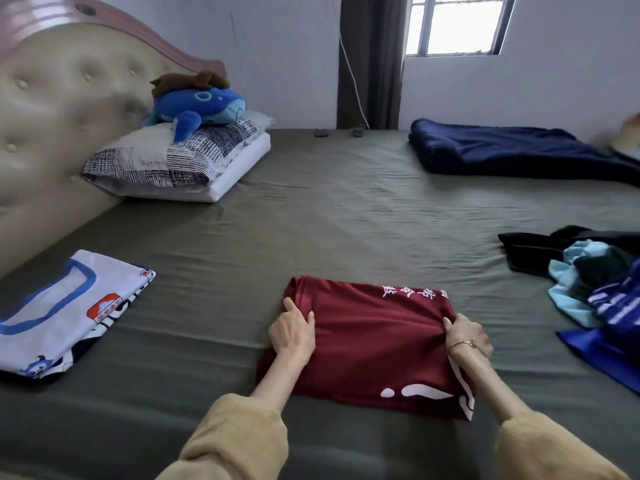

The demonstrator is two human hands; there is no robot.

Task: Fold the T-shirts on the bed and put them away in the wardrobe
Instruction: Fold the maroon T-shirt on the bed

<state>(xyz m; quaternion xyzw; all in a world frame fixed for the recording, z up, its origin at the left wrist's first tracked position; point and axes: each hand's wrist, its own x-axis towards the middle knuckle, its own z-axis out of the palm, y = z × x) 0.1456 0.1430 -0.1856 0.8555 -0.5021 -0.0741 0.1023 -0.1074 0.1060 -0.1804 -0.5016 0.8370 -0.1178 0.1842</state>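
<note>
Both hands, left (292,330) and right (465,332), grip the folded maroon T-shirt (377,344).

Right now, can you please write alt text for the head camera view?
A person's left hand and right hand grip the side edges of a half-folded red T-shirt on a green bed. A folded white T-shirt lies to the left, a heap of unfolded clothes to the right.

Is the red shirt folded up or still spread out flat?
Folded. The red shirt lies as a compact doubled rectangle on the bed, with the left hand and right hand gripping its sides.
</note>
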